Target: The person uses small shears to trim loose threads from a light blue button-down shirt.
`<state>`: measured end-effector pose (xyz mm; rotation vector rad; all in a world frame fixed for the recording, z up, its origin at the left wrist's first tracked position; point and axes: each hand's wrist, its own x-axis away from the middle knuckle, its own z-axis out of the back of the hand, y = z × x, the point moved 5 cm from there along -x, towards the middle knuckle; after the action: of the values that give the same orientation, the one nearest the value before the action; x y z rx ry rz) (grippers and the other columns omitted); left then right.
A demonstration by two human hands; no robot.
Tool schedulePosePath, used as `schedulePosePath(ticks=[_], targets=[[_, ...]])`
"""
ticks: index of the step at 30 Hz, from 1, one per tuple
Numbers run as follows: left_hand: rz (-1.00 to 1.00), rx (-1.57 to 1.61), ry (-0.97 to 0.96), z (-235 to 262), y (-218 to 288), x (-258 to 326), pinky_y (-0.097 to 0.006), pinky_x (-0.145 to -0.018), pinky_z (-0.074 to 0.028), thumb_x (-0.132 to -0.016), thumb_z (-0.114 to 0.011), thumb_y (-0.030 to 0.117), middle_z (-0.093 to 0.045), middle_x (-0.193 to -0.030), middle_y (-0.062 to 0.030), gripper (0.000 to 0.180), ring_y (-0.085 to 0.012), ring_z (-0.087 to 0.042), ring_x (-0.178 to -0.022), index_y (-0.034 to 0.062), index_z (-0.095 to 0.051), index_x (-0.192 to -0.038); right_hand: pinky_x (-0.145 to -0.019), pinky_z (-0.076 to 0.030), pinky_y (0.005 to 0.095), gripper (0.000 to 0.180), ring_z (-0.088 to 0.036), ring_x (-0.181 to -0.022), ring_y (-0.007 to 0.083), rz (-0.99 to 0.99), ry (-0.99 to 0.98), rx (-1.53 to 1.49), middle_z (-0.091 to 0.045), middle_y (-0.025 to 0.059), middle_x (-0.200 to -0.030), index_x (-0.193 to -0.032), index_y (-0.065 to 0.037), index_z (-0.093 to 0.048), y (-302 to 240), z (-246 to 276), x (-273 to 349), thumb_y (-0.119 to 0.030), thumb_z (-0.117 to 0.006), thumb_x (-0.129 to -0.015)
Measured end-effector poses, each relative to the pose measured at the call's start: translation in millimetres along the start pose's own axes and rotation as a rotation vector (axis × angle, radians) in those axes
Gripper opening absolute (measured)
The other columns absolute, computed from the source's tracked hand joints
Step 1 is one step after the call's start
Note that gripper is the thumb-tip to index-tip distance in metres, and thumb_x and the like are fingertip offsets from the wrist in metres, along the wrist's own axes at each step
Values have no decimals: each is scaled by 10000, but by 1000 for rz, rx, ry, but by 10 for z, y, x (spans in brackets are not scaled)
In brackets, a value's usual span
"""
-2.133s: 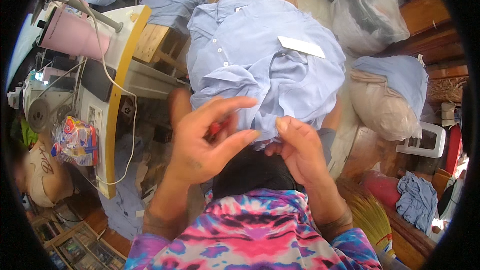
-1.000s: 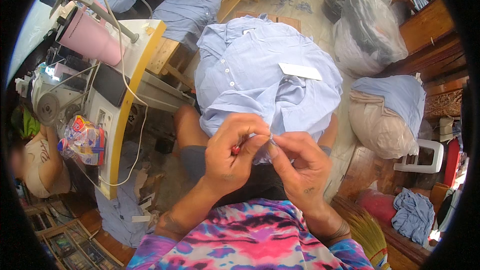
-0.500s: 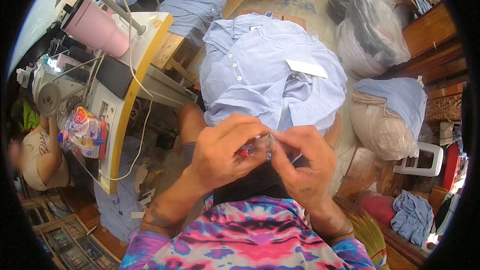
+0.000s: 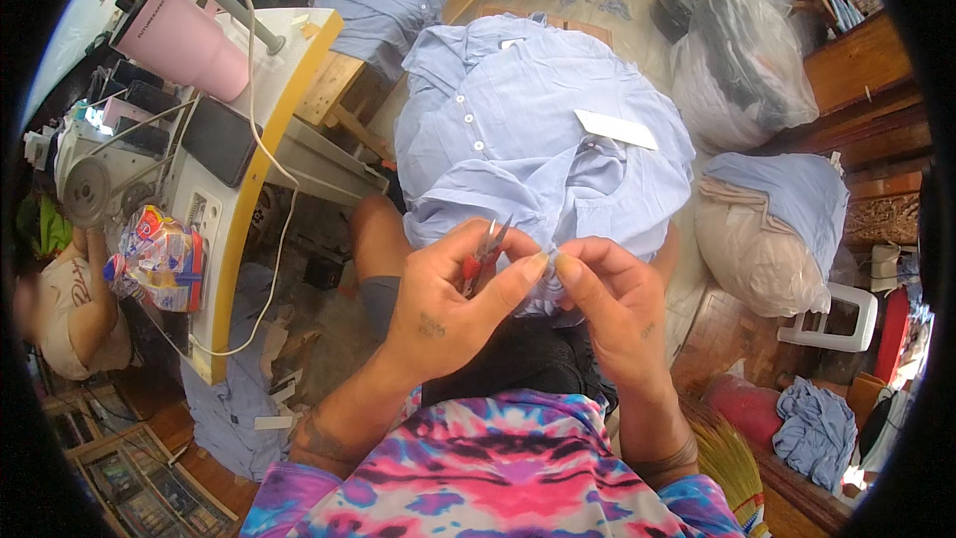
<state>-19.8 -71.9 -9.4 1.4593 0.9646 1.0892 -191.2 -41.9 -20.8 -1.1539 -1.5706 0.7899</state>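
A light blue buttoned shirt (image 4: 548,90) lies in a rounded heap over my lap, with small white buttons down its front. Across its right side rests a white card strip (image 4: 615,128). My left hand (image 4: 438,314) keeps red-handled thread snips (image 4: 480,261) tucked between thumb and fingers, blades pointing up. Its thumb and fingertip also pinch a fold at the shirt's near edge. Right beside it, my right hand (image 4: 622,319) is closed in a pinch on the same fold. The fingertips hide exactly what part of the cloth they grip.
At left stands a sewing table (image 4: 289,90) with a pink tumbler (image 4: 184,40), a dark phone (image 4: 219,142), a snack bag (image 4: 159,259) and a hanging white cable. To the right are stuffed plastic bags (image 4: 742,65), a white stool (image 4: 841,319) and a broom (image 4: 732,458). Another person sits far left.
My left hand has turned, bringing the snips' blades and handles into view. Both thumbs now show nails up, pinching the fold slightly further right. The shirt heap has barely moved.
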Motion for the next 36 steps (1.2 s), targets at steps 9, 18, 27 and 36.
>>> schedulePosePath(ticks=[9, 18, 27, 36], targets=[[-111, -276, -80, 3, 195, 165, -350, -710, -494, -1016, -577, 150, -634, -933, -171, 284, -272, -626, -775, -57, -617, -1206, -831, -487, 214, 160, -604, -981, 65, 93, 15, -98, -665, 128, -1274, -1125, 12, -688, 104, -19, -118, -84, -686, -996], [-54, -239, -125, 14, 112, 104, -308, -722, -488, -1019, -597, 163, -639, -943, -135, 306, -194, -618, -795, -57, -618, -1231, -867, -503, 231, 127, -634, -1025, 97, 134, -9, -130, -686, 147, -1257, -1090, 20, -699, 99, -94, -136, -56, -687, -989], [148, -56, -101, 30, 5, 127, -266, -752, -479, -1035, -585, 175, -672, -980, -108, 315, -125, -597, -829, -57, -632, -1242, -740, -479, 202, 127, -625, -920, 65, 143, -22, -139, -711, 129, -1208, -1086, 13, -695, 146, -71, -162, -71, -693, -990], [232, 5, -105, 64, 0, 134, -217, -707, -437, -1063, -556, 190, -629, -921, -8, 311, -51, -525, -798, -48, -634, -1246, -725, -481, 208, 106, -630, -881, 62, 446, 6, 272, -726, 81, -1092, -1067, 13, -691, 76, -156, -146, -60, -681, -991]])
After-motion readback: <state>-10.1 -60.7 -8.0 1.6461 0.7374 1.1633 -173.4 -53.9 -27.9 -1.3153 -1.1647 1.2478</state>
